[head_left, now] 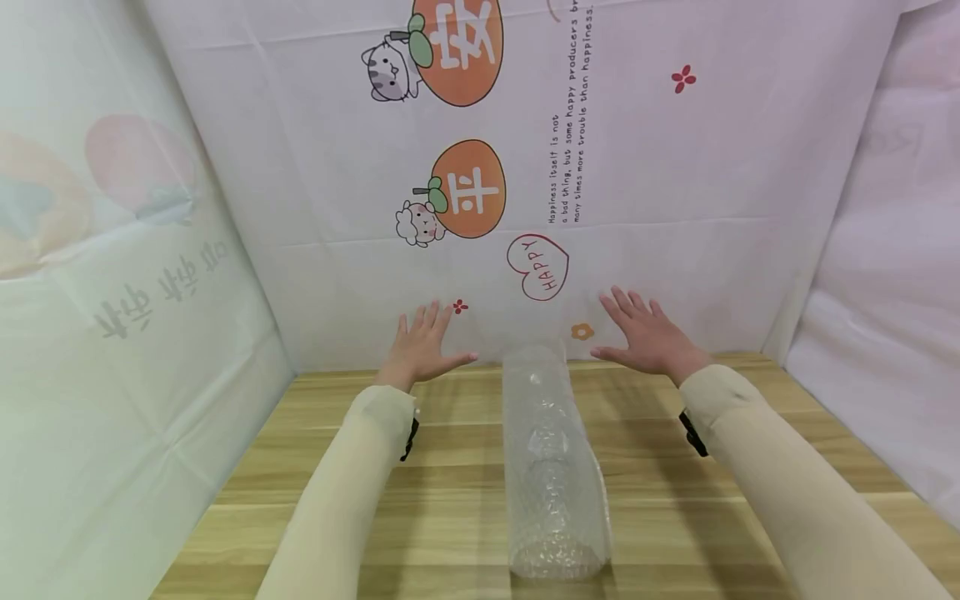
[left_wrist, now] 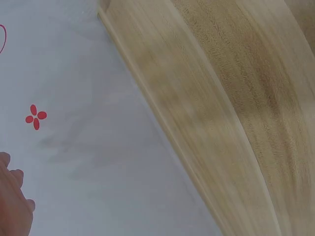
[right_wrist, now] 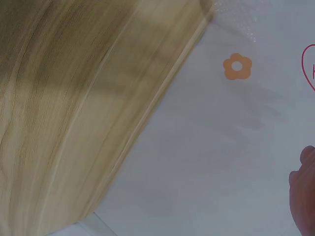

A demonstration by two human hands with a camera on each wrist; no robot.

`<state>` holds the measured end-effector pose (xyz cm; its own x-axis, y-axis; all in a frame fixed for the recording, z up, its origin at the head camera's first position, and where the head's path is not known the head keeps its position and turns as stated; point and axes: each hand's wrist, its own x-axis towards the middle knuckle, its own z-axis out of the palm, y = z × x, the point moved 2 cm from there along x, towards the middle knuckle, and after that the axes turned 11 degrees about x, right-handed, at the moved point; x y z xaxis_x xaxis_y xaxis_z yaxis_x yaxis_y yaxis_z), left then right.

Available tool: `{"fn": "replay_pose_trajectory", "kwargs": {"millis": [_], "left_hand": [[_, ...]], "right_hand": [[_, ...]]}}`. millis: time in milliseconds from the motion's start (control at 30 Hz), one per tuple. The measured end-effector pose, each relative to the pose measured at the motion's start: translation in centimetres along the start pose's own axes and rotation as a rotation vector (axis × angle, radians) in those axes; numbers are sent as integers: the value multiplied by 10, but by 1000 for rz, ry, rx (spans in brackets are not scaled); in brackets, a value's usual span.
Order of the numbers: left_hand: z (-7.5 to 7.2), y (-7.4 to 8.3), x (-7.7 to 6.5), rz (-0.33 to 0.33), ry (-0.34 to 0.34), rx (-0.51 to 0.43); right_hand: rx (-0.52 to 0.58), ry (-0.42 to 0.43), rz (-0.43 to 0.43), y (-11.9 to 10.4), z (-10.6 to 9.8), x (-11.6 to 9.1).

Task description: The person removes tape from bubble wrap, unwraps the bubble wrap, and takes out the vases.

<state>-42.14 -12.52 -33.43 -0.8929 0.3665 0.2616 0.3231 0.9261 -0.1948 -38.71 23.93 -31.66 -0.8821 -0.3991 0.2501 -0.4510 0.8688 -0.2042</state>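
Observation:
A roll of clear bubble wrap [head_left: 551, 467] lies lengthwise on the wooden table [head_left: 442, 492], its near end facing me and its far end by the back cloth. My left hand [head_left: 425, 346] is held out to the left of the roll's far end, fingers spread, holding nothing. On the other side, my right hand [head_left: 647, 335] reaches forward with spread fingers, also holding nothing. Both hands are apart from the roll. Only part of the left hand [left_wrist: 14, 201] and of the right hand [right_wrist: 304, 194] enters the wrist views, at the lower outer edges.
Behind the table hangs a white cloth [head_left: 660, 167] printed with orange fruit, a heart and lettering. More white cloth closes in the left side [head_left: 97, 400] and the right side [head_left: 892, 333]. A dark band [head_left: 693, 433] shows at the right wrist.

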Motion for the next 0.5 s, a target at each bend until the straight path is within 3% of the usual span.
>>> {"fn": "replay_pose_trajectory", "kwargs": {"millis": [500], "left_hand": [[2,1,-11,27,15,-33]], "right_hand": [[54,19,-26,4,6,-8]]}}
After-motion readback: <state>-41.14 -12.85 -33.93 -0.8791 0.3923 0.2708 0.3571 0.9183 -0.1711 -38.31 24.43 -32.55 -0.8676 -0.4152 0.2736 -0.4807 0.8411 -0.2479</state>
